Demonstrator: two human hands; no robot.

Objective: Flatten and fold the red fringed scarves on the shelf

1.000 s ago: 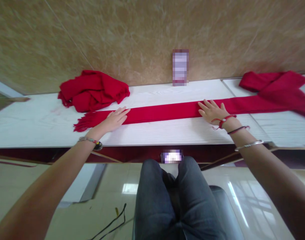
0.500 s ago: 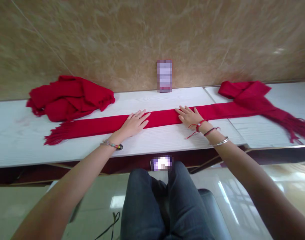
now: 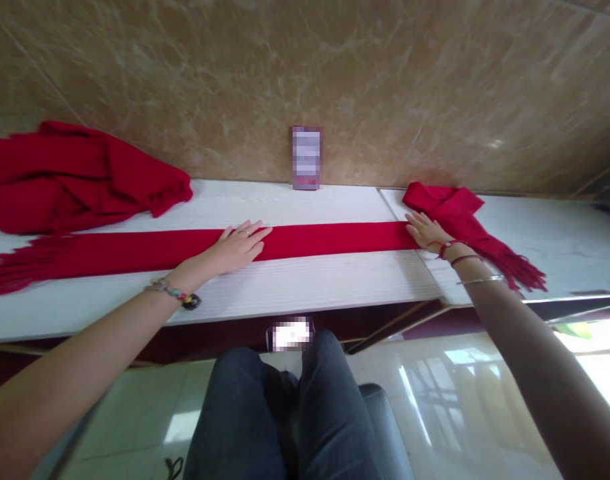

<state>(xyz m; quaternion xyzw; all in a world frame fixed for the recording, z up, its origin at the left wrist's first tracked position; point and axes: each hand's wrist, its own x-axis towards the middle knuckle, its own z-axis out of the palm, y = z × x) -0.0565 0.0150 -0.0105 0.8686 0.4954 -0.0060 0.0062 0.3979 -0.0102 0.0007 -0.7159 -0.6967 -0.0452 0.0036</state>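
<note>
A long red scarf (image 3: 329,240) lies flat across the white tabletop, with a fringed end at the left and a folded-over part with another fringe at the right. My left hand (image 3: 235,250) rests on its middle-left stretch, fingers spread. Near the folded right part, my right hand (image 3: 427,231) lies on the cloth with its fingers extended. Both palms face down on the fabric. Behind the left fringe sits a crumpled heap of red fabric (image 3: 85,177), partly cut off by the view's edge.
The white table (image 3: 335,280) runs along a brown marbled wall (image 3: 235,80). A phone-like object (image 3: 306,159) with a blurred face leans on that wall. Another blurred device (image 3: 289,335) is below the table's front edge, by my knees (image 3: 275,373).
My right hand has slid right along the scarf to the folded part. My left hand stays on the cloth. The view has shifted to the right.
</note>
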